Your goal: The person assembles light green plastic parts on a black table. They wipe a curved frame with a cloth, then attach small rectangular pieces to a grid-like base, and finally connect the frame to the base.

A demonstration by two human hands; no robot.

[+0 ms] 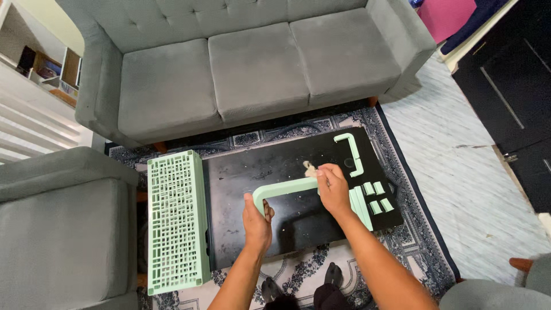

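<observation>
1. The left hand [256, 221] is clamped around the bent corner of a mint-green U-shaped plastic frame piece [285, 189], held just above the black table [252, 172].
2. The right hand [333, 186] presses down on the other end of that piece, fingers closed over its long bar.
3. The piece looks light and stiff, with a smooth surface that could slip; the corner and the straight bar seem the surest places to hold, since a thin bar like this may flex or snap if twisted.
4. A second bracket-shaped green piece [352, 152] lies at the table's far right.
5. Long green strips [360, 208] and small green blocks [379, 197] lie just beside the right hand.
6. A large green lattice panel [177, 221] rests along the table's left edge.
7. No packages, labels or signs show.
</observation>
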